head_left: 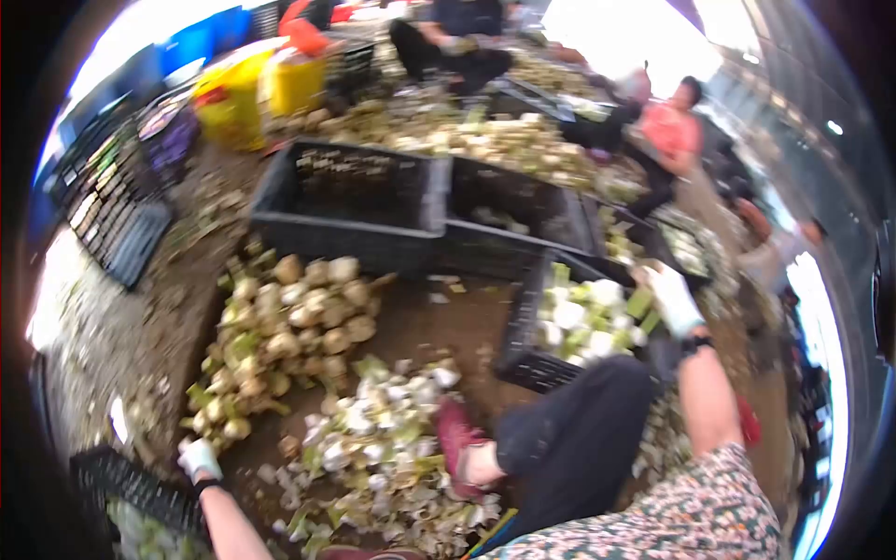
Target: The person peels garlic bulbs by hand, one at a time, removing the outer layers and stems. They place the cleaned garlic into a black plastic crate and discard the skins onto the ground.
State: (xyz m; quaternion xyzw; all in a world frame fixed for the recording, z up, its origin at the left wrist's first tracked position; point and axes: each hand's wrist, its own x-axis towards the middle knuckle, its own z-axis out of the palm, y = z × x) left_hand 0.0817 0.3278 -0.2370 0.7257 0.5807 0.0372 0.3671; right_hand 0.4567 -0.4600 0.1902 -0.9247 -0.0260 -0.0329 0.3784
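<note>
My left hand, in a white glove, is at the lower left, at the bottom edge of a pile of untrimmed bulbs. Its fingers are too small and blurred to read. On the right, my right hand, also gloved, is closed at the rim of a black crate holding white trimmed bulbs with green stems. A green stem lies against its fingers; whether they grip it is unclear. Peeled white skins and scraps are heaped between my hands.
Large black crates stand in a row ahead. More bulbs are spread behind them. Yellow bags and a tilted crate are at the left. Several people sit farther back, one in a red top. Another crate is at lower left.
</note>
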